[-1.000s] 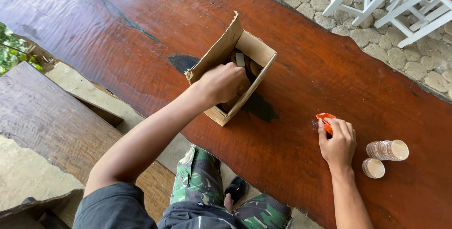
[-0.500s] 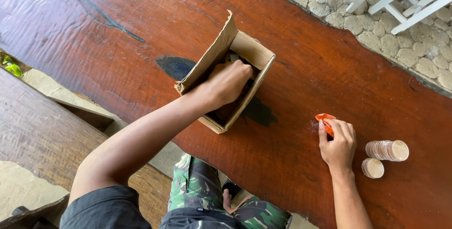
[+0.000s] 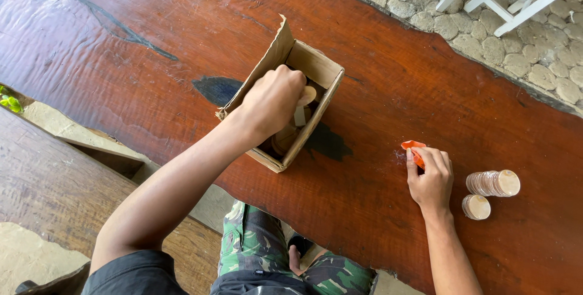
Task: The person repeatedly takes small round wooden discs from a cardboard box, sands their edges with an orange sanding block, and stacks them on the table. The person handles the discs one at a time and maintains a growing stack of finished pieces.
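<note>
While the left hand (image 3: 273, 104) reached into the open cardboard box (image 3: 313, 67), its grip was curled shut around a pale wooden disc (image 3: 308, 95) just inside the rim; more discs lay deeper in shadow, count unclear. Box stood on the dark red wooden surface (image 3: 152, 46), flap raised on the far-left side. Right hand (image 3: 432, 176) rested well apart on that surface, grip pinching a small orange tool (image 3: 413, 149) against the wood. Just beside it: a toppled roll of discs (image 3: 493, 183) and a short stack (image 3: 476, 207). Judgement: lifting the disc straight up, clear of the box wall, would keep the light box from tipping.
</note>
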